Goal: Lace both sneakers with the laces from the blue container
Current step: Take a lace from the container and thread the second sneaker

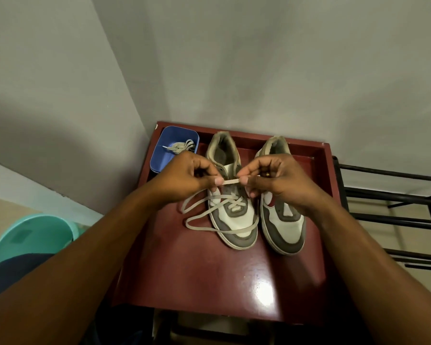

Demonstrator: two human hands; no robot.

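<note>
Left hand (184, 178) and right hand (278, 181) pinch lace (230, 181), hiding the sneaker's (237, 220) upper eyelets.

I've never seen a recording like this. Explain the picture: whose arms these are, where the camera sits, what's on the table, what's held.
No machine here: a person wears one camera on the head, looking down at their own arms. The left hand and right hand each pinch one flat beige shoelace, stretched between them. It is partly threaded through the lower eyelets of the grey-and-white sneaker nearer the blue plastic container, which holds a second coiled lace. The other sneaker shows no lace. Everything rests on a glossy dark-red table.
</note>
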